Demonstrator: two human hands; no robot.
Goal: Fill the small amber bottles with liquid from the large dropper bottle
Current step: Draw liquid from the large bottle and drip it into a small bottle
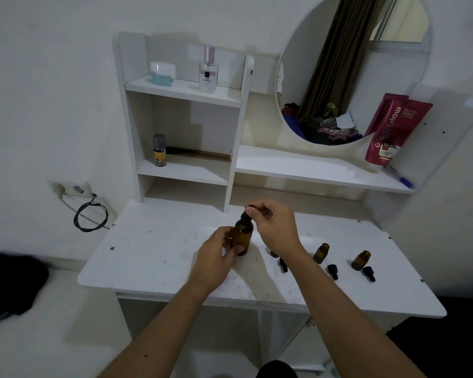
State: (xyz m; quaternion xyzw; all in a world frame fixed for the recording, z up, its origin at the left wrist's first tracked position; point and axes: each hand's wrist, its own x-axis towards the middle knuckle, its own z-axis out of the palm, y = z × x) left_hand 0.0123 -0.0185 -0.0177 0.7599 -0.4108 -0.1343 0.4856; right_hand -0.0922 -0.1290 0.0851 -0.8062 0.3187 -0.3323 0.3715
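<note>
White dressing table [159, 257] against a white wall, with shelf unit and round mirror [352, 69] behind. Large dropper bottle [243, 236] stands upright near the table's centre. Left hand [216, 255] grips the bottle body, fingers curled round it. Right hand [273, 225] pinches the black dropper top [247, 214] at the neck. Two small amber bottles [321, 252] [361, 260] stand uncapped to the right, well apart from the large one; three black dropper caps [332, 270] lie in front of them
</note>
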